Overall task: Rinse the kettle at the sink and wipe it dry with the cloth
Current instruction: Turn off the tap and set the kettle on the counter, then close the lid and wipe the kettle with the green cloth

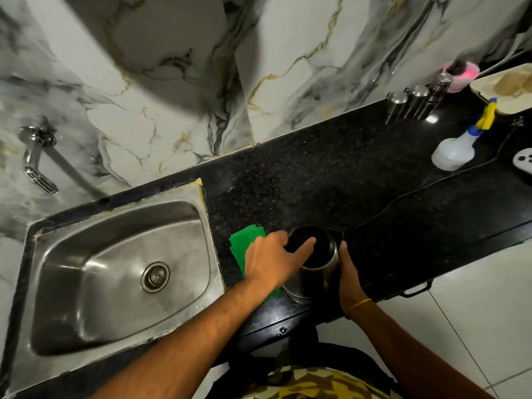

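Your left hand [270,259] gripped the open kettle [312,264] at its rim, your right hand [347,272] clasping its right side, green cloth [241,243] just left, beside the sink [115,272].

The left hand [270,260] is laid over the mouth of the kettle [312,266], and the right hand [347,272] is pressed to its right side, so the gap between them is filled by the kettle. Just left of the left fingers, the counter [331,180] is covered by the green cloth [240,246]. Beyond all the fingertips bare counter is left open up to the wall. Right of the right fingers a black cord [417,191] is trailed across the counter. The sink [121,272] basin, further left past the cloth, is unobstructed.
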Demonstrator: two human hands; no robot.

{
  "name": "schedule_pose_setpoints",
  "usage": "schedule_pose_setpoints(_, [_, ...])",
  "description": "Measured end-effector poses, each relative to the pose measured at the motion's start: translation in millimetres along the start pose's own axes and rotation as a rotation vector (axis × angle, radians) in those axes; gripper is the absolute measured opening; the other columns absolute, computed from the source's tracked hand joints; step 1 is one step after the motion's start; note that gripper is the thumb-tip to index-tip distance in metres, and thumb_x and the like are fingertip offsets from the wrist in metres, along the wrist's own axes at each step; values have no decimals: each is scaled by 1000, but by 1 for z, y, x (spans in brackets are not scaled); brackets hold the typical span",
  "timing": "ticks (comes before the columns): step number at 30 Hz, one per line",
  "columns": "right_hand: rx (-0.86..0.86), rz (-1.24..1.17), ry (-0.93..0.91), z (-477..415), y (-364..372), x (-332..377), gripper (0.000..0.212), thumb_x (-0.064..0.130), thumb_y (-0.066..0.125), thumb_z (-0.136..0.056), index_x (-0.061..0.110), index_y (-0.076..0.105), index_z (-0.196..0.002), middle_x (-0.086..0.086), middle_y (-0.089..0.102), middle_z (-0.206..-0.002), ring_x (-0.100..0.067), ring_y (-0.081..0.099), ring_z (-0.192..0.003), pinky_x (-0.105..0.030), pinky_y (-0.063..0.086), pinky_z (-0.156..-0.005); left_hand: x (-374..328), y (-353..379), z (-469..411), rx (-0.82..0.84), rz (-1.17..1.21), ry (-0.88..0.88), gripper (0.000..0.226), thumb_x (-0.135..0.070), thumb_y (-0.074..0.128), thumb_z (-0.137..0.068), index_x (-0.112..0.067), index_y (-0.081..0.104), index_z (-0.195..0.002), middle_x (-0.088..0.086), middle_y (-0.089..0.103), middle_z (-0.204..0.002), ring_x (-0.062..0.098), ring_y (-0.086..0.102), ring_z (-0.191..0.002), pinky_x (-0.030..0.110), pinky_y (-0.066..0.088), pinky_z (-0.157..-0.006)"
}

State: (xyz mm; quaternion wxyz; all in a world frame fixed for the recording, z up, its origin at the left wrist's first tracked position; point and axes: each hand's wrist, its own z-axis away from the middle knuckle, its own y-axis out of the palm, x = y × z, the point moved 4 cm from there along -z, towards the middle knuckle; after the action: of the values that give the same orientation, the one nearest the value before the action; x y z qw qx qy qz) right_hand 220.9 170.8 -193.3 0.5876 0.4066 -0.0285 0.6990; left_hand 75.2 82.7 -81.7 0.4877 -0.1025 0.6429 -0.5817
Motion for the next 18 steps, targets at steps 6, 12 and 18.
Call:
schedule_pose_setpoints(6, [-15,18,-7,-2,-4,-1,65,67,37,-99,23,85,-100,-10,81,-110,-23,78,-100,-40,54,-91,9,9,6,41,133,-23,73,-88,58,-71,-20,38,-55,-7,41,-47,15,41,-46,32,32,-46])
schedule_pose_setpoints(12, [-9,23,0,-4,-4,0,67,69,36,-98,23,85,-100,-10,81,-111,-22,78,-102,-39,55,-91,9,6,10,17,226,-14,71,-84,65,-69,-23,31,-54,-9,41,-43,7,30,-41,28,23,-45])
schedule_pose_setpoints(18, [-75,-119,-14,-6,-7,3,64,66,44,-96,18,86,-97,-15,81,-107,-27,80,-95,-38,61,-79,6,-17,17,104,350,163,71,-72,86,-59,-25,34,-70,-8,39,-56,6,30,-52,40,32,-48])
